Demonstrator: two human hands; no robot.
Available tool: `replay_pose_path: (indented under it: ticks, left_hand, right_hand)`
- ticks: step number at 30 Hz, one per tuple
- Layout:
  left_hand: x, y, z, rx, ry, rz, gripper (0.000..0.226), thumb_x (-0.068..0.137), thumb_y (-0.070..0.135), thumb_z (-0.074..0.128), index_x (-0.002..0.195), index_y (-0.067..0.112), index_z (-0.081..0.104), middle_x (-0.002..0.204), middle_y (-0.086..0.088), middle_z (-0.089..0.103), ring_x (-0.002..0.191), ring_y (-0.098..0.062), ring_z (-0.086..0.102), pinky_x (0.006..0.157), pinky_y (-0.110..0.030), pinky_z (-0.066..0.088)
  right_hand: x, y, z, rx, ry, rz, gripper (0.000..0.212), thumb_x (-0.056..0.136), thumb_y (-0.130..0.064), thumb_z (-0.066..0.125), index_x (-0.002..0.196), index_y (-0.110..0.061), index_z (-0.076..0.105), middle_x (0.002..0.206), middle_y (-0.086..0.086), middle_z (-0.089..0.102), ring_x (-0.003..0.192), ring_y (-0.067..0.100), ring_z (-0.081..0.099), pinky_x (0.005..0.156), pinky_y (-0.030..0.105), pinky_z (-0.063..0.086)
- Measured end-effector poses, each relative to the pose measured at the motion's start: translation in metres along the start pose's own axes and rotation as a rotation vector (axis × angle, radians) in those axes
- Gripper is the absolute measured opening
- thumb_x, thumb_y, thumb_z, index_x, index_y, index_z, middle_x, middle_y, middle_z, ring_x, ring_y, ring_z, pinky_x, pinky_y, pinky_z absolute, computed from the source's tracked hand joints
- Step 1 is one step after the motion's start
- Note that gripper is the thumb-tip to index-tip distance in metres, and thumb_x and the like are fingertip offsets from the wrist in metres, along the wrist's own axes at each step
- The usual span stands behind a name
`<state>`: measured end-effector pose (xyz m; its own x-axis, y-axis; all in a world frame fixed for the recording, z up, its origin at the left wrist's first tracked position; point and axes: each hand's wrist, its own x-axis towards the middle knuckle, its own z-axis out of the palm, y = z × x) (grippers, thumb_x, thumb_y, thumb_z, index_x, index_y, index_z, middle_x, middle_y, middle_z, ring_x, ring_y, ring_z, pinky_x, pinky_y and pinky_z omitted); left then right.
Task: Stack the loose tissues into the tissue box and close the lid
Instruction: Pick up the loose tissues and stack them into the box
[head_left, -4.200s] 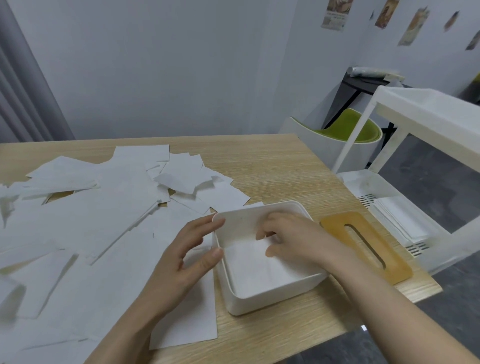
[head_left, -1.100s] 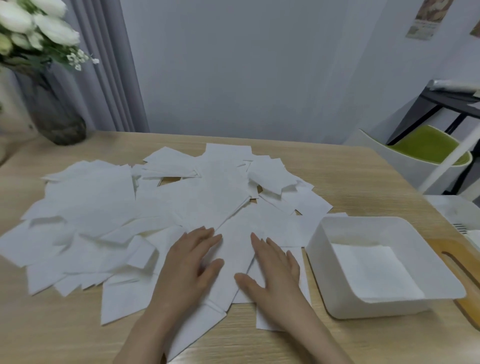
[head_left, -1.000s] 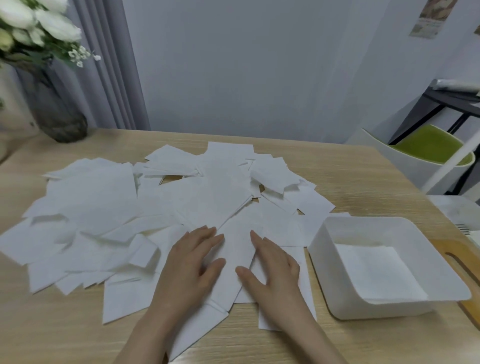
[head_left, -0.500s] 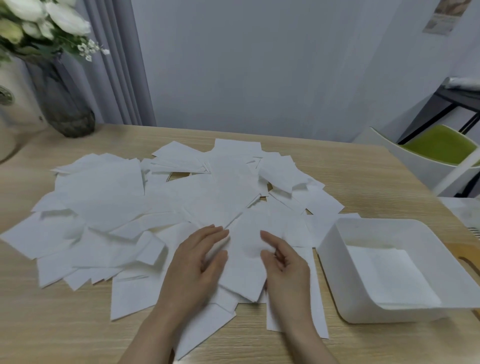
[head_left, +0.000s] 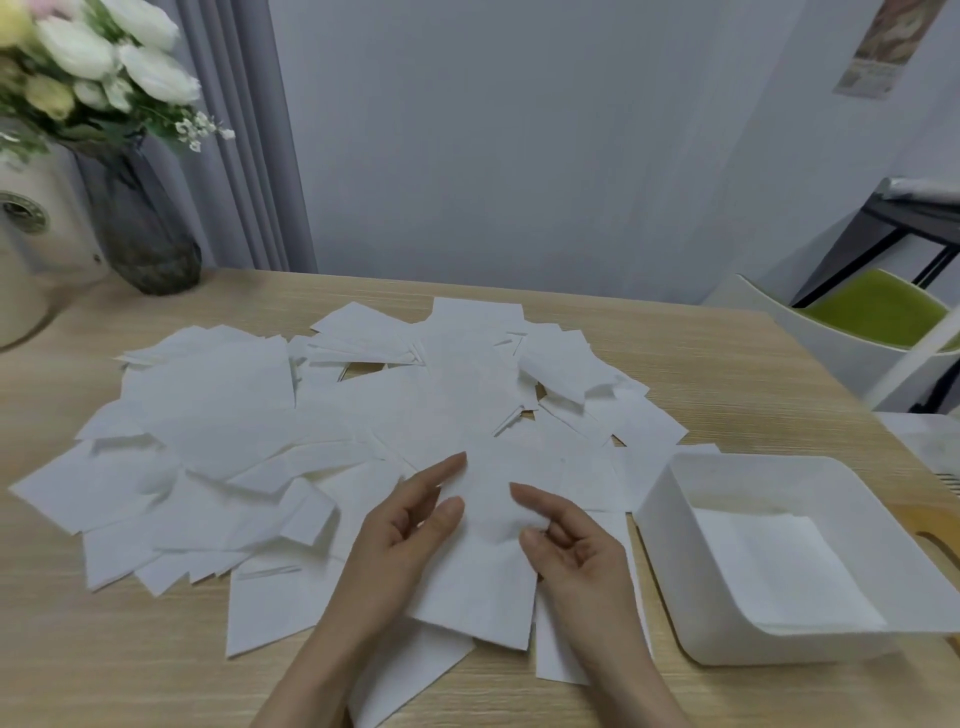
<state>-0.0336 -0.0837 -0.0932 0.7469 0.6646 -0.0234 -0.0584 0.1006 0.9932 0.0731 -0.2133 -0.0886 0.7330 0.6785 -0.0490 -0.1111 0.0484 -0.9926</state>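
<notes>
here, one tissue (head_left: 483, 566) is lifted a little at the near edge of the loose tissues (head_left: 332, 441), which are spread in an overlapping heap across the middle of the table (head_left: 727, 379). its right edge is pinched between the thumb and curled fingers of the right hand (head_left: 574, 553), while its left edge is held by the left hand (head_left: 410, 530), whose fingers are nearly straight with the thumb laid on the sheet. a tear or a crumple is judged likely if the thin sheet is pulled against the sheets lying over it, and a second sheet could be dragged along because the layers cling. the tissue is seen as white, thin, roughly square and slightly buckled between the hands. the tissue box (head_left: 670, 499) is set to the right, just beside the heap, open, with a few flat tissues already laid squarely inside. only a sliver of the wooden lid (head_left: 935, 535) is shown beyond the box at the right edge. a vase of white flowers (head_left: 140, 228) is placed at the far left corner, and a green chair (head_left: 878, 306) is seen beyond the table.
</notes>
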Motion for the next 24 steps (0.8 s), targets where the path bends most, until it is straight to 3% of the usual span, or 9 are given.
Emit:
replay_pose_path:
  ticks: [4, 8, 11, 14, 17, 21, 23, 24]
  left_hand:
    - [0.004, -0.001, -0.009, 0.022, 0.033, -0.023, 0.037, 0.093, 0.005, 0.058, 0.121, 0.028, 0.065, 0.117, 0.011, 0.071, 0.109, -0.008, 0.066, 0.085, -0.020, 0.053]
    - [0.010, -0.003, -0.023, 0.080, 0.154, -0.011, 0.039, 0.095, 0.001, 0.056, 0.114, 0.032, 0.068, 0.108, 0.011, 0.074, 0.098, -0.008, 0.069, 0.082, -0.023, 0.054]
    - [0.012, -0.008, -0.031, 0.081, 0.272, -0.020, 0.041, 0.095, 0.001, 0.055, 0.109, 0.037, 0.068, 0.104, 0.015, 0.073, 0.093, -0.006, 0.066, 0.086, -0.023, 0.051]
    - [0.011, -0.011, -0.036, -0.001, 0.373, -0.052, 0.041, 0.096, 0.000, 0.053, 0.110, 0.035, 0.069, 0.114, 0.010, 0.070, 0.103, -0.010, 0.065, 0.089, -0.027, 0.049]
    - [0.010, -0.008, -0.037, -0.054, 0.416, -0.043, 0.040, 0.096, -0.002, 0.052, 0.113, 0.030, 0.068, 0.117, 0.010, 0.068, 0.106, -0.006, 0.064, 0.081, -0.018, 0.049]
    - [0.009, -0.003, -0.034, -0.056, 0.385, -0.019, 0.042, 0.095, -0.006, 0.052, 0.120, 0.025, 0.062, 0.113, 0.017, 0.064, 0.088, 0.017, 0.061, 0.070, -0.004, 0.046]
    - [0.009, -0.003, -0.034, -0.059, 0.374, -0.023, 0.046, 0.095, -0.007, 0.052, 0.123, 0.029, 0.059, 0.123, 0.015, 0.061, 0.099, 0.020, 0.058, 0.078, -0.005, 0.047]
    - [0.009, -0.004, -0.035, -0.072, 0.372, -0.032, 0.048, 0.095, -0.006, 0.052, 0.125, 0.031, 0.057, 0.128, 0.012, 0.061, 0.109, 0.014, 0.057, 0.086, -0.011, 0.049]
  right_hand:
    - [0.003, -0.003, 0.015, -0.007, -0.058, 0.006, 0.037, 0.091, 0.011, 0.053, 0.109, -0.017, 0.069, 0.097, -0.002, 0.075, 0.095, 0.011, 0.069, 0.076, 0.020, 0.053]
    - [0.015, -0.006, 0.023, -0.120, -0.037, -0.024, 0.033, 0.091, 0.001, 0.058, 0.106, -0.025, 0.071, 0.088, -0.004, 0.069, 0.080, 0.005, 0.065, 0.066, 0.020, 0.051]
    - [0.040, -0.013, 0.023, -0.339, 0.007, -0.153, 0.035, 0.092, -0.003, 0.057, 0.107, -0.032, 0.068, 0.097, -0.010, 0.071, 0.089, 0.003, 0.064, 0.074, 0.016, 0.049]
    - [0.077, -0.024, 0.029, -0.586, -0.021, -0.256, 0.042, 0.093, -0.001, 0.052, 0.119, -0.033, 0.062, 0.108, -0.016, 0.065, 0.103, -0.002, 0.056, 0.082, 0.010, 0.041]
    - [0.117, -0.031, 0.042, -0.836, -0.159, -0.263, 0.054, 0.092, 0.001, 0.047, 0.134, -0.033, 0.051, 0.127, -0.010, 0.056, 0.126, 0.008, 0.040, 0.099, 0.023, 0.034]
    - [0.155, -0.038, 0.062, -1.265, -0.466, -0.209, 0.067, 0.091, -0.003, 0.046, 0.149, -0.030, 0.029, 0.156, -0.003, 0.027, 0.145, 0.012, 0.009, 0.113, 0.031, 0.007]
    - [0.165, -0.036, 0.069, -1.439, -0.575, -0.156, 0.067, 0.093, -0.016, 0.052, 0.151, -0.031, 0.022, 0.160, -0.006, 0.018, 0.148, 0.012, -0.001, 0.117, 0.038, -0.004]
    - [0.169, -0.033, 0.071, -1.512, -0.598, -0.147, 0.067, 0.093, -0.025, 0.055, 0.151, -0.032, 0.023, 0.159, -0.006, 0.019, 0.148, 0.013, -0.001, 0.117, 0.041, -0.007]
